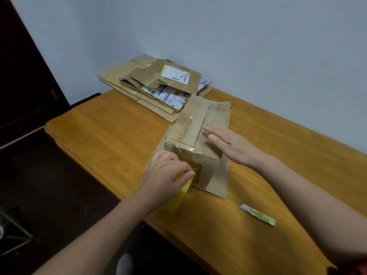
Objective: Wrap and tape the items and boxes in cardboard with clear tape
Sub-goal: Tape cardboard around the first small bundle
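Note:
A cardboard-wrapped bundle lies in the middle of the wooden table, with clear tape shining on its top flap. My right hand rests flat and open on the top right of the bundle. My left hand is at the bundle's near end, fingers pinched on a yellow object, seemingly a tape dispenser, pressed against the cardboard. The end face of the bundle is partly hidden by my left hand.
A pile of flattened cardboard boxes with labels and printed tape lies at the table's far end against the wall. A small green-and-white packet lies on the table near my right forearm. A dark floor and a dark door are on the left.

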